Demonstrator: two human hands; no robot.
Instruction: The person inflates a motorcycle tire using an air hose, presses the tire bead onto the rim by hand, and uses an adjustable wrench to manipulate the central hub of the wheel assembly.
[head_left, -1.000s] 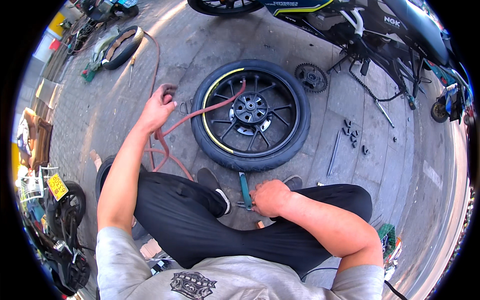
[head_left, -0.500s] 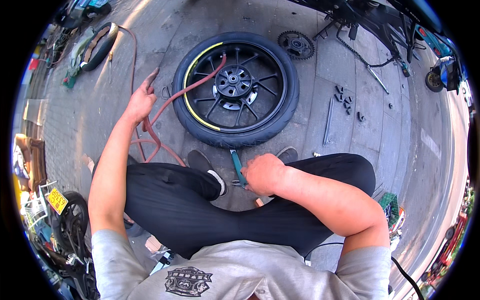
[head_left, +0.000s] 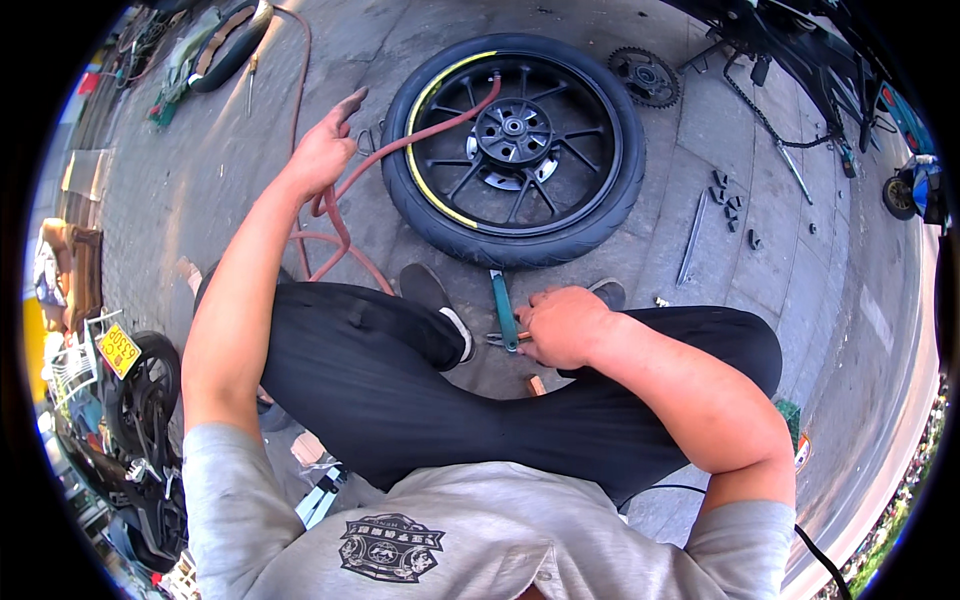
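Observation:
A black motorcycle wheel with a tyre and a yellow rim stripe lies flat in front of me. A reddish air hose runs over its rim to the inside near the valve. Left of the tyre, my left hand is raised above the hose, fingers stretched out and holding nothing. By my feet, a green-handled tool has its far end at the tyre's near edge. Pliers with orange handles lie across its near end. My right hand is beside them, fingers apart, its fingertips close to the handles.
A sprocket lies right of the wheel, near a hanging chain. Several black rubber blocks and a metal bar lie on the paving. A tyre piece and screwdriver lie far left; a parked motorcycle stands left.
The whole view has shifted, moving the wheel right and up. My right hand has drawn slightly right of the green-handled tool, showing more of the pliers' orange handles. The left hand stays stretched out.

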